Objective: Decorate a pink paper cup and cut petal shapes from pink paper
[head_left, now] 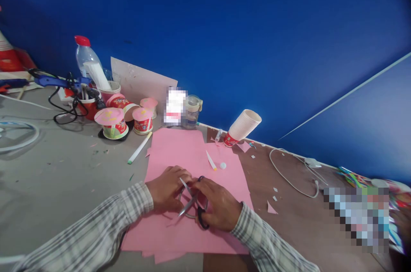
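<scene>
My left hand [168, 188] rests with curled fingers on a ring-shaped object [189, 216] lying on a pink paper sheet [180, 147]. My right hand [218, 207] is closed around black-handled scissors [192, 201], whose open blades point toward my left hand. Both hands meet over the middle of the pink sheet. A small white-and-orange stick [211, 161] and a white cap [222, 165] lie on the paper just beyond the hands.
Decorated paper cups with pink lids [113, 122] stand at the back left beside a plastic bottle [86, 58] and a blue glue gun [54, 81]. A stack of paper cups [242, 127] lies tipped by the blue wall. A white cable [289, 173] runs at right.
</scene>
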`<state>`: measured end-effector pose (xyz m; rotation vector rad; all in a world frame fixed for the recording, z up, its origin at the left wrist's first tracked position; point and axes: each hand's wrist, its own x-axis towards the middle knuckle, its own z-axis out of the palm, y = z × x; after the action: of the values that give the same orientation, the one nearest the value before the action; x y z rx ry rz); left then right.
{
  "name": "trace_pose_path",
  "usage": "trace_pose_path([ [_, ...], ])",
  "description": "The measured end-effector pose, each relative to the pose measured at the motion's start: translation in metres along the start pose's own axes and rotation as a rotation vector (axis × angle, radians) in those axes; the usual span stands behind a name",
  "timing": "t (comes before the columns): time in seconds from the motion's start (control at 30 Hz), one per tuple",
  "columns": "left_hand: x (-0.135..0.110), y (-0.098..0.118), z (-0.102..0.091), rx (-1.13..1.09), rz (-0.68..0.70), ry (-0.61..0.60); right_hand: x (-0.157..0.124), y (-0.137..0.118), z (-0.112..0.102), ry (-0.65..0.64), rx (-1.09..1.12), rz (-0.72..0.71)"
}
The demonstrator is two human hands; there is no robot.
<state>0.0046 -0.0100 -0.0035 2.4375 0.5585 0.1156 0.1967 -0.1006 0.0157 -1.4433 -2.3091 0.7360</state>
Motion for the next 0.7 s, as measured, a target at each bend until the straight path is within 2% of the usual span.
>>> trace_pose_path([
  [0.1, -0.0002, -0.0009, 0.0004, -0.001, 0.011, 0.016, -0.0002, -0.0003, -0.001, -0.047, -0.037, -0.006],
  [0.7, -0.0011, -0.0028, 0.0014, -0.011, 0.028, 0.024, 0.0004, -0.0019, -0.0011, -0.088, -0.062, 0.041],
])
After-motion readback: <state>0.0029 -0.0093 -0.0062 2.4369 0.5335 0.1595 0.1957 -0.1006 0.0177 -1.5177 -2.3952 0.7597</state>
